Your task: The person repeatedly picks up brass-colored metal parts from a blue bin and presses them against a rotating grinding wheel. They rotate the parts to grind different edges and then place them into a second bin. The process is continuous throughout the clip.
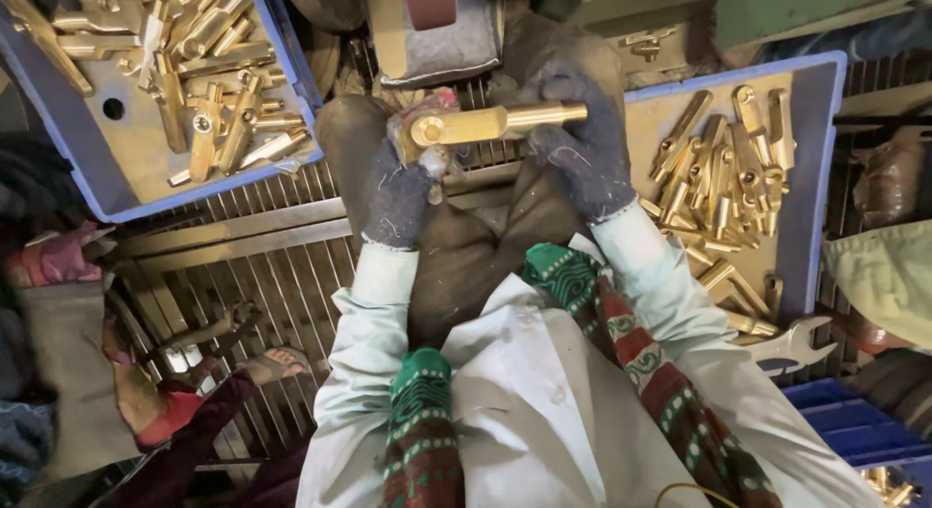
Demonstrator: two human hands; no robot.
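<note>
At the upper centre of the frame, both gloved hands support one brass fitting [490, 123] horizontally above the lap. The left hand [403, 188] is closed around the fitting's round, bored end together with a wad of pinkish cloth [427, 105]; the fingers wrap tightly, which steadies that end and keeps the cloth against the metal. The right hand [582, 144] is closed around the cylindrical shank at the opposite end, fingers curled over it, so the part is held at both ends and its middle stays exposed. A blue tray [126, 193] at upper left holds a heap of similar brass parts, and a second blue tray [825, 130] at right holds another batch, each within reach of one hand. An open-end spanner [791, 345] lies at the lower edge of the right tray. A belt-type machine head [432, 23] sits just above the hands; its upper part is cut off by the frame edge. The cloth hides the fitting's far face, and the gloves hide the fingertips. A bare foot [277, 362] of another person shows at lower left.
</note>
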